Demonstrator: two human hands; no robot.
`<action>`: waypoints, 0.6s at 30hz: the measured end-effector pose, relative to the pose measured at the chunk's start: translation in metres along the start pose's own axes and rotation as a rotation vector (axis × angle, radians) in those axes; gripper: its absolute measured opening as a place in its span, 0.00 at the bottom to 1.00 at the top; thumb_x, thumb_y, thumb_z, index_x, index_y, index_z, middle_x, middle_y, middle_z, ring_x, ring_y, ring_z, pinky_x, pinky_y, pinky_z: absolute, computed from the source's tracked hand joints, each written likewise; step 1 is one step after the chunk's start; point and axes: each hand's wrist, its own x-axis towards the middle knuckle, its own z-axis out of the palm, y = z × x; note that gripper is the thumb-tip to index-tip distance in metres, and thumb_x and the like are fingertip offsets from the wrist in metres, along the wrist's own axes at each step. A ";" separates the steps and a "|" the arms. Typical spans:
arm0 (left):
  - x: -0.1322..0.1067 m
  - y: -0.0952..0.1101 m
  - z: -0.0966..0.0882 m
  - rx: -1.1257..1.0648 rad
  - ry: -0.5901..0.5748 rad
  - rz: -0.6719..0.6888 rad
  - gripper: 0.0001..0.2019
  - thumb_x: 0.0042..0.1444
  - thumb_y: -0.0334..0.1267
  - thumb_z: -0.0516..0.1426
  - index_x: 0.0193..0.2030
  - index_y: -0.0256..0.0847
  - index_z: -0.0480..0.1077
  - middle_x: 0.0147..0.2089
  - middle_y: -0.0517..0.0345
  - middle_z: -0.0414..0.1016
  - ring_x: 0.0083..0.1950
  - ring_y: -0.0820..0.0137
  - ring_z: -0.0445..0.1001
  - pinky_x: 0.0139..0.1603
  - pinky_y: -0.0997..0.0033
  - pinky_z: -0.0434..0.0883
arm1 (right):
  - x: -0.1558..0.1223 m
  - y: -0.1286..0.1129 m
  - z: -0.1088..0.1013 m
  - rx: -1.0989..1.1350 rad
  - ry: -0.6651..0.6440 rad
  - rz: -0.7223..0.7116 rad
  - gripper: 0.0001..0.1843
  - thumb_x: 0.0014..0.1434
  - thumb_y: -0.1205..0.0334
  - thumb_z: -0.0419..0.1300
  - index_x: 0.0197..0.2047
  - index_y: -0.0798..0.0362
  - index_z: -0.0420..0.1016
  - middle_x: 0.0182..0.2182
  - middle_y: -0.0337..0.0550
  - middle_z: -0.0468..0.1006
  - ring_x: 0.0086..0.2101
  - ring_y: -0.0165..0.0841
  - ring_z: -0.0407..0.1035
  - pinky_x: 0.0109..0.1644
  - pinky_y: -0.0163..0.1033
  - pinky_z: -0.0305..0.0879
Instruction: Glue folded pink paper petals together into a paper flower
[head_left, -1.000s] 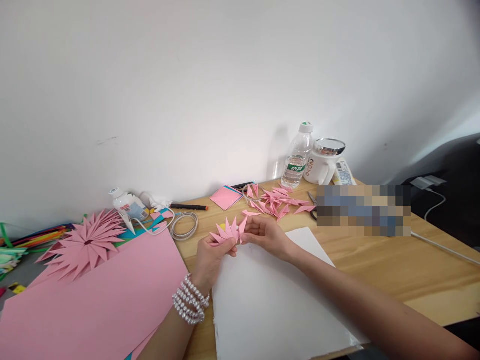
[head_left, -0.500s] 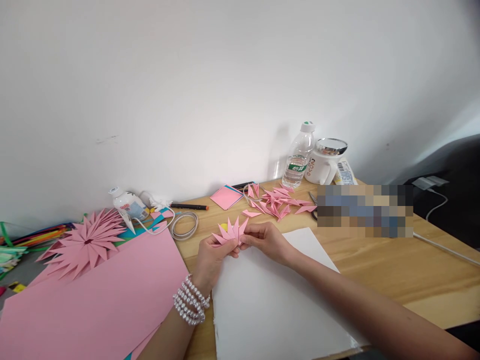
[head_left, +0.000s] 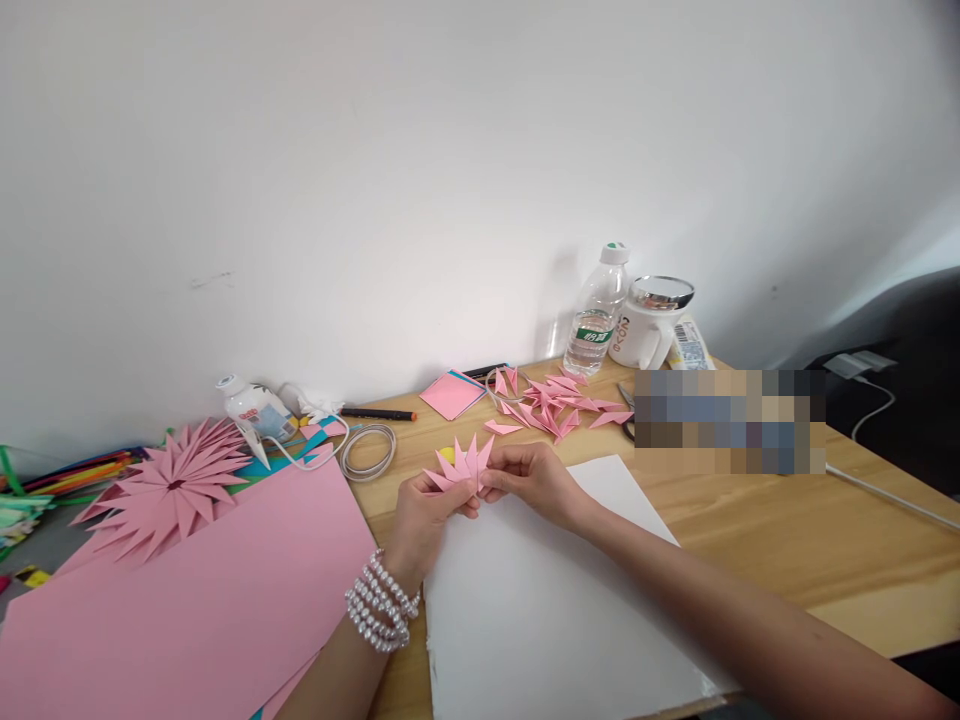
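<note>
Both my hands meet over the wooden desk (head_left: 757, 540), pinching a small fan of pointed pink paper petals (head_left: 459, 465). My left hand (head_left: 427, 515), with a pearl bracelet on the wrist, grips the fan from below. My right hand (head_left: 534, 478) has its fingers closed on the fan's right edge. Beneath my hands lies a white sheet (head_left: 540, 610). A heap of loose folded pink petals (head_left: 555, 402) lies just beyond my right hand.
A big pink sheet (head_left: 187, 600) and a finished pink paper flower (head_left: 169, 487) lie at the left. Near the wall are a glue bottle (head_left: 251, 408), a tape roll (head_left: 367, 452), a black pen (head_left: 379, 414), pink notes (head_left: 452, 394), a water bottle (head_left: 595, 312) and a white mug (head_left: 645, 325).
My right hand has drawn slightly closer to the fan's base and the petals have tilted a little; otherwise nothing has moved.
</note>
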 end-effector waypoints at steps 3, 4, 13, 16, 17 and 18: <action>0.001 -0.002 -0.001 -0.001 -0.009 -0.004 0.07 0.37 0.33 0.65 0.22 0.32 0.73 0.21 0.56 0.74 0.23 0.75 0.69 0.24 0.76 0.67 | 0.000 0.000 0.000 0.005 0.001 0.015 0.19 0.40 0.47 0.66 0.24 0.56 0.74 0.22 0.40 0.74 0.26 0.31 0.72 0.35 0.39 0.72; 0.002 -0.002 -0.001 -0.001 -0.012 -0.003 0.07 0.37 0.33 0.65 0.22 0.31 0.73 0.21 0.56 0.74 0.23 0.75 0.69 0.24 0.76 0.67 | 0.000 -0.001 0.000 0.006 0.001 0.020 0.20 0.40 0.47 0.66 0.24 0.57 0.74 0.22 0.40 0.74 0.26 0.31 0.72 0.34 0.39 0.72; 0.000 -0.001 0.000 -0.012 -0.027 -0.003 0.07 0.37 0.33 0.66 0.22 0.31 0.73 0.20 0.57 0.73 0.22 0.75 0.69 0.23 0.77 0.67 | 0.001 0.000 0.000 -0.001 -0.007 0.028 0.20 0.40 0.47 0.66 0.26 0.57 0.73 0.23 0.40 0.74 0.26 0.31 0.72 0.34 0.39 0.72; 0.000 -0.001 0.000 -0.003 -0.025 0.006 0.07 0.37 0.33 0.65 0.22 0.31 0.73 0.21 0.57 0.74 0.22 0.75 0.69 0.23 0.77 0.68 | 0.000 0.000 0.000 -0.002 0.005 0.018 0.19 0.40 0.48 0.67 0.25 0.57 0.73 0.22 0.39 0.74 0.26 0.30 0.72 0.34 0.38 0.72; 0.000 -0.001 0.001 -0.001 -0.021 0.009 0.07 0.37 0.33 0.65 0.22 0.32 0.73 0.21 0.57 0.74 0.22 0.75 0.69 0.23 0.77 0.68 | 0.000 -0.001 0.001 -0.002 0.014 0.012 0.18 0.39 0.49 0.68 0.24 0.57 0.73 0.21 0.38 0.73 0.25 0.30 0.71 0.34 0.38 0.72; 0.000 -0.001 0.001 -0.002 -0.018 0.010 0.07 0.37 0.33 0.65 0.22 0.32 0.73 0.20 0.57 0.74 0.22 0.75 0.69 0.23 0.77 0.68 | 0.000 -0.001 0.001 -0.003 0.020 0.008 0.18 0.39 0.50 0.68 0.24 0.57 0.73 0.21 0.38 0.73 0.25 0.29 0.71 0.34 0.38 0.72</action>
